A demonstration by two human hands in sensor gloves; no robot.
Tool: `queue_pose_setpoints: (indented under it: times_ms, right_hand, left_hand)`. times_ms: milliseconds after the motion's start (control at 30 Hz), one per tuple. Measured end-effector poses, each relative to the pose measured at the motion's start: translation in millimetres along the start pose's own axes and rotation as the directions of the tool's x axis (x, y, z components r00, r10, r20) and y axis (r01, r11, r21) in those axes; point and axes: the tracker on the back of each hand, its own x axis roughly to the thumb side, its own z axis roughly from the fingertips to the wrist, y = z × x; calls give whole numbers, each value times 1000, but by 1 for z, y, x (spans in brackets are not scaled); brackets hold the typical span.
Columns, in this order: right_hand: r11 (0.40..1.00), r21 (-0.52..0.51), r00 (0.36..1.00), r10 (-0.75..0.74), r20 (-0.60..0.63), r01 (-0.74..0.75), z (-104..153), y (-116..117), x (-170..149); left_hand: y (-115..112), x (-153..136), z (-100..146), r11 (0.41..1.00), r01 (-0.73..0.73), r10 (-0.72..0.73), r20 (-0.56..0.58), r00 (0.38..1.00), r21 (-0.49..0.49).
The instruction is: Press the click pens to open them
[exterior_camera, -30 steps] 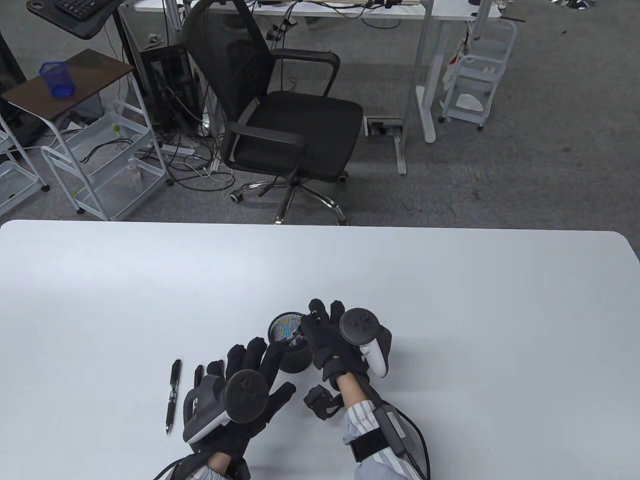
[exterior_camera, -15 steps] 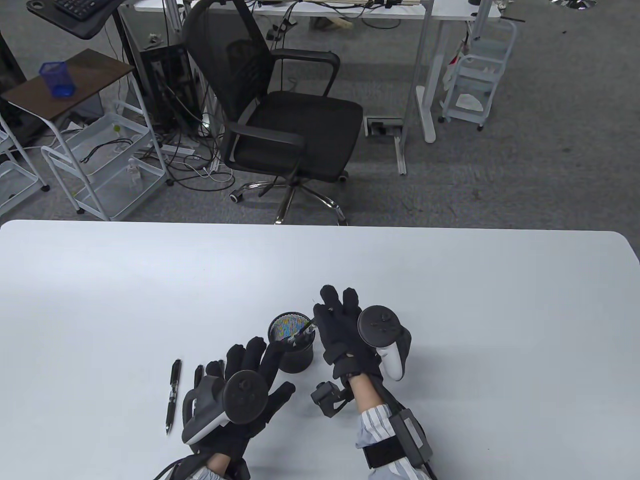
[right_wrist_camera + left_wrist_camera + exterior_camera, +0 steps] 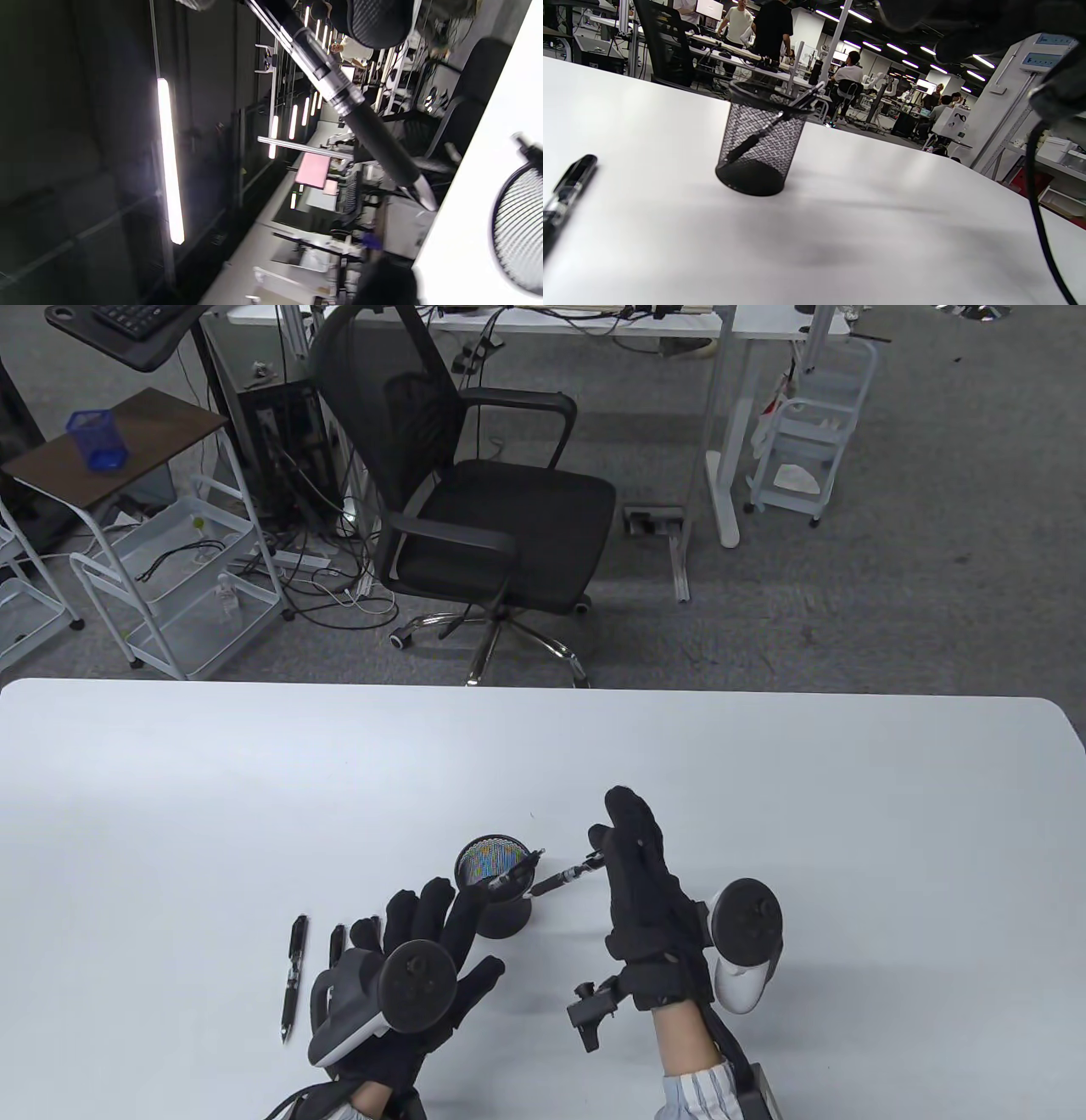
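Observation:
A black mesh pen cup (image 3: 494, 891) stands on the white table (image 3: 764, 780) with one pen (image 3: 513, 872) leaning in it; the cup also shows in the left wrist view (image 3: 761, 140). My right hand (image 3: 640, 891) grips a black click pen (image 3: 564, 878) just right of the cup, tip pointing left; the pen fills the right wrist view (image 3: 339, 97). My left hand (image 3: 416, 959) lies flat on the table, fingers spread, fingertips near the cup's left side, holding nothing. Two black pens lie on the table left of it: one (image 3: 293, 976) apart, one (image 3: 337, 943) partly under the hand.
A black office chair (image 3: 475, 500) stands beyond the table's far edge. White carts (image 3: 170, 585) and desks stand further back on the floor. A pen end (image 3: 568, 186) lies at the left edge of the left wrist view.
My right hand lifted a pen out of the cup and moved right, turning on its side. The left hand has stayed in place.

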Motion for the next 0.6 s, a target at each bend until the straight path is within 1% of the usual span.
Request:
queue_pose_setpoints:
  times_ms: [100, 267, 333, 367, 400, 467, 533, 600]
  right_hand:
    - [992, -18, 992, -126, -2, 126, 8, -3, -7]
    - [952, -53, 952, -304, -40, 302, 18, -6, -33]
    - [924, -85, 921, -380, -81, 373, 20, -6, -46]
    - [894, -92, 885, -446, -129, 438, 21, -7, -52]
    - [851, -91, 837, -525, -156, 517, 23, -7, -58]
    - [797, -118, 775, -604, -185, 593, 25, -8, -66]
    - [765, -142, 738, -644, -201, 628, 27, -9, -71]
    - [759, -167, 732, -651, -199, 630, 27, -11, -75]
  left_hand:
    - [-2, 1, -1, 1000, 7, -7, -1, 1000, -7]
    - [-3, 2, 0, 1000, 23, -23, -4, 1000, -7]
    - [-3, 2, 0, 1000, 26, -26, -6, 1000, -3]
    - [-3, 2, 0, 1000, 29, -29, -7, 1000, -2]
    - [-3, 2, 0, 1000, 27, -27, -8, 1000, -1]
    - [-3, 2, 0, 1000, 23, -23, -8, 1000, 0]
    - [-4, 3, 0, 1000, 27, -27, -9, 1000, 1]
    - [-4, 3, 0, 999, 37, -37, -12, 999, 2]
